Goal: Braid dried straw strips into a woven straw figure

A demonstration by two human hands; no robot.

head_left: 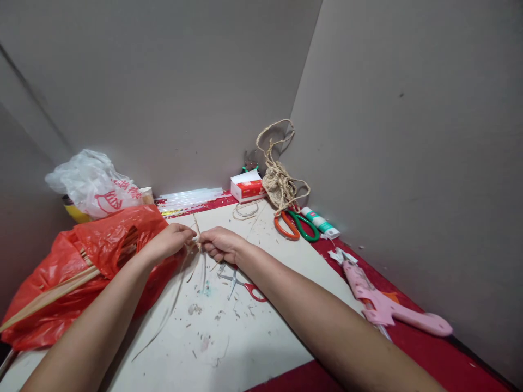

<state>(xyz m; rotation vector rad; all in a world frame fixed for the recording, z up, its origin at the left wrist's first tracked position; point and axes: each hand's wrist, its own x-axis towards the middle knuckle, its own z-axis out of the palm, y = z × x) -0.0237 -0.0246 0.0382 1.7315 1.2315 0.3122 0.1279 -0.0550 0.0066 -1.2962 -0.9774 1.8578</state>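
My left hand (174, 239) and my right hand (220, 245) meet above the white board (229, 343), fingers pinched almost together. Between them are thin straw-coloured fibre strands (199, 246). One short end points up from the fingertips, and long thin tails hang toward the board on the near side. How the strands cross inside the fingers is hidden. Just below my right hand lies a small pair of scissors (254, 292) with red handles, blades apart, partly covered by my forearm. Bits of fibre and scraps are scattered on the board.
A red plastic bag (53, 272) holding flat strips fills the left, a white plastic bag (90, 182) behind it. Clear sticks (190, 197), a red-and-white box (247, 188), coiled rope (281, 185) and orange-and-green-handled scissors (304, 226) line the back. A pink glue gun (392, 307) lies right.
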